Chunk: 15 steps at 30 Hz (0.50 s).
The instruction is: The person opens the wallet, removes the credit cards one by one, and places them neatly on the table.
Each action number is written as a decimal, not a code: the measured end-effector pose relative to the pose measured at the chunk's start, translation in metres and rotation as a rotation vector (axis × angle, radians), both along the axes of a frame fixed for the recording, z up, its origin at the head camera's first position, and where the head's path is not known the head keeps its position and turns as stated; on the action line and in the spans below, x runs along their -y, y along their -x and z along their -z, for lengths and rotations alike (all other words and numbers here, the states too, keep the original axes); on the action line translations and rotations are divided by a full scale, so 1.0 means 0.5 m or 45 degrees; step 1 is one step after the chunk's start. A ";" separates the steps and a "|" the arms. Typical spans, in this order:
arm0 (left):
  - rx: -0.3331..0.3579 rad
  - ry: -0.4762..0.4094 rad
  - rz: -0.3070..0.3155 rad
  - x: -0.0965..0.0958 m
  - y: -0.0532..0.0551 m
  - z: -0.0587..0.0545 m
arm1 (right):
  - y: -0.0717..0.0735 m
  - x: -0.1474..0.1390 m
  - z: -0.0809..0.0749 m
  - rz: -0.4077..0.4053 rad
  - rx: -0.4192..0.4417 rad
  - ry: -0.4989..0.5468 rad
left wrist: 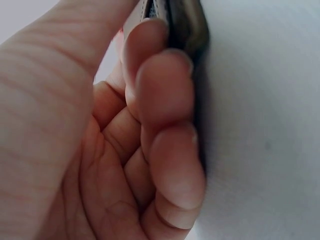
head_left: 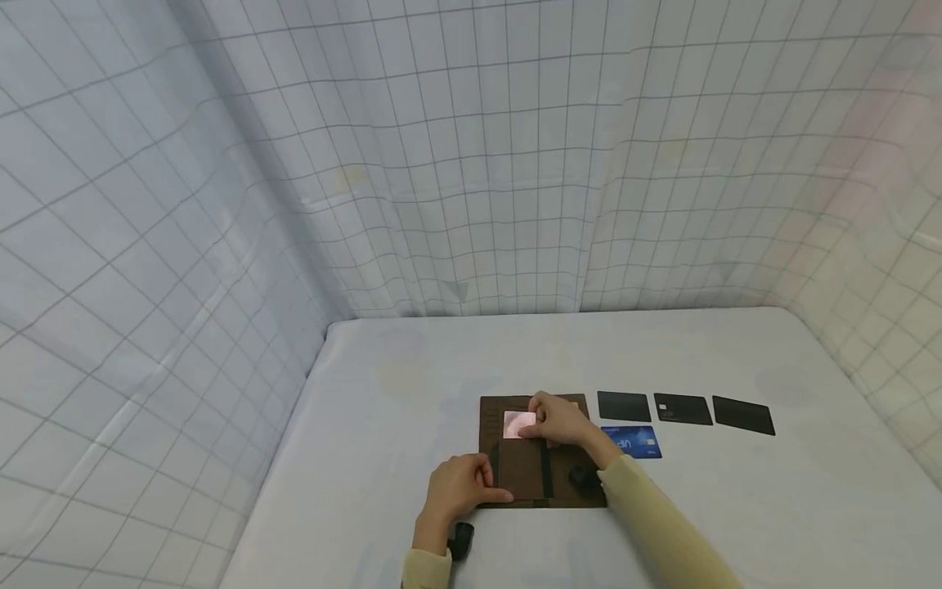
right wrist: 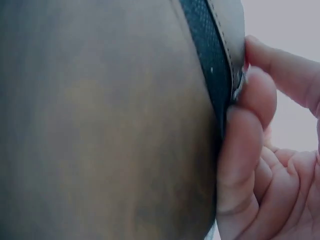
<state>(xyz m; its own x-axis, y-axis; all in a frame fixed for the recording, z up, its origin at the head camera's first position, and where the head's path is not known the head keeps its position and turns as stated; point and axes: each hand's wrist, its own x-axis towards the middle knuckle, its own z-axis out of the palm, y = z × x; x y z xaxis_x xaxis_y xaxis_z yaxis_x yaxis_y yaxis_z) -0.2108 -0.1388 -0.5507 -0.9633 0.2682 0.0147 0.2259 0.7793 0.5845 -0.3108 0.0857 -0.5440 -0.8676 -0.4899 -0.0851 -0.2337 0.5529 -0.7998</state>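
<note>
A brown wallet (head_left: 522, 470) lies spread open on the white table, its inner flap edged on the right by a dark strip (head_left: 546, 470). My left hand (head_left: 455, 484) holds the wallet's lower left side, thumb over the flap and fingers curled at the edge. Those curled fingers (left wrist: 165, 90) fill the left wrist view. At the flap's upper end, my right hand (head_left: 561, 421) pinches its edge beside a pinkish rectangle (head_left: 517, 421). Up close in the right wrist view, thumb and fingertips (right wrist: 257, 87) meet at the flap's stitched leather edge (right wrist: 227, 35).
Right of the wallet, a black card (head_left: 624, 406), a black card with a chip (head_left: 683, 409) and another dark card (head_left: 743, 415) form a row. A blue card (head_left: 639, 442) lies below it, partly behind my right wrist. White gridded curtains (head_left: 471, 180) surround the table.
</note>
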 end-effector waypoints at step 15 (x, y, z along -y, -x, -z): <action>-0.008 -0.007 0.001 -0.002 -0.002 -0.006 | -0.005 0.009 0.003 0.202 0.103 0.189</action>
